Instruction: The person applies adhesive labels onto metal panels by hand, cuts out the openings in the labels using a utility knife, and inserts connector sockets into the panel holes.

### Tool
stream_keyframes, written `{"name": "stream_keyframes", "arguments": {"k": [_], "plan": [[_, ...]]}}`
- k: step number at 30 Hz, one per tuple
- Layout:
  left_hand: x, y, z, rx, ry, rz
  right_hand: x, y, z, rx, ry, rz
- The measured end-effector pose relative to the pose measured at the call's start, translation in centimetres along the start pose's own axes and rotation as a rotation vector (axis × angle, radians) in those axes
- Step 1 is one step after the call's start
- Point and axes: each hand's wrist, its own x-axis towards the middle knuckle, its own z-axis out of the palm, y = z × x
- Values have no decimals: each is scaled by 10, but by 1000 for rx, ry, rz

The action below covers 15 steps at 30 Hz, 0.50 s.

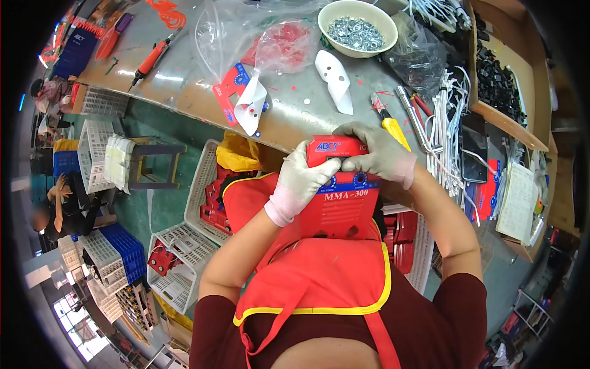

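A red panel, printed ABCY and MMA-300 with a blue strip, is held upright in front of my red apron. My gloved left hand grips its left edge, the thumb reaching to a dark slot in the upper middle. On the right side, my gloved right hand holds the upper part with its thumb by the same slot. The thumbs nearly meet there, and whether they pinch a small part cannot be seen. On the bench beyond lies a red and blue printed sheet under a curled white strip.
On the metal bench stand a bowl of metal nuts and a bag of red parts. Yellow-handled cutters, white cable ties and a carton are at right. White crates sit below; another person is far left.
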Motion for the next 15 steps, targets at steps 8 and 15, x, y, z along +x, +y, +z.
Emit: {"name": "stream_keyframes", "arguments": {"k": [8, 15], "plan": [[12, -19, -7, 233, -28, 146, 2, -2, 4, -253, 20, -43], [10, -21, -21, -47, -36, 55, -3, 6, 5, -246, 117, -212]]}}
